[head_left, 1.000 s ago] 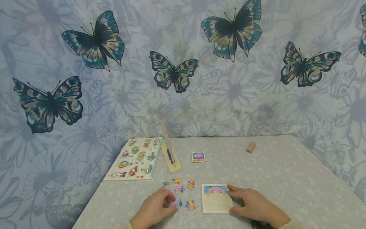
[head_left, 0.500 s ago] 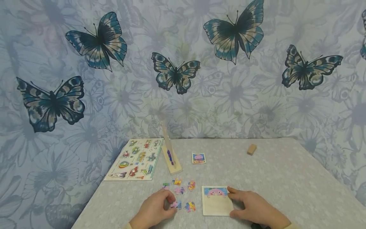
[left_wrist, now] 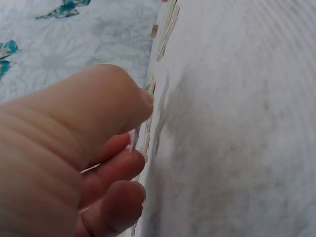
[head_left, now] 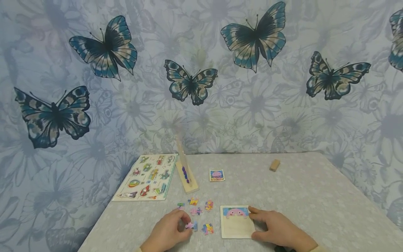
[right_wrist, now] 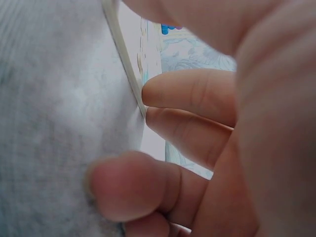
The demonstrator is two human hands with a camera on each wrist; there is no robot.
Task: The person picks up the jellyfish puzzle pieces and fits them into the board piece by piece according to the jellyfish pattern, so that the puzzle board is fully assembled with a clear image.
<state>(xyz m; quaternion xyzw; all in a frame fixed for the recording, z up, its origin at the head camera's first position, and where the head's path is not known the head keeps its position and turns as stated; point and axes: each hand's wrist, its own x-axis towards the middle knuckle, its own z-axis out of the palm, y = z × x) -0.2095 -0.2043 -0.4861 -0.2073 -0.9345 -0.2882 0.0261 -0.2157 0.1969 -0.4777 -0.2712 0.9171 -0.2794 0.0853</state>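
Note:
My left hand pinches a pink and blue jigsaw piece between thumb and fingers, close over the tabletop. In the left wrist view the piece shows as a thin edge, mostly hidden by the fingers. Beside it lies a yellow and blue piece; several others, among them a pink one, lie just beyond. A square wooden puzzle board has a pink face strip along its far side. My right hand rests against the board's right edge, fingertips touching it.
A picture puzzle board lies at the back left, beside an upright panel on a wooden base. A small picture card lies behind the pieces. A wooden block is at the back right, before the butterfly-patterned wall.
The pink and blue piece has shifted slightly left, away from the yellow and blue one, into my left hand's pinch. My right hand stays at the board's edge. The head view has shifted slightly.

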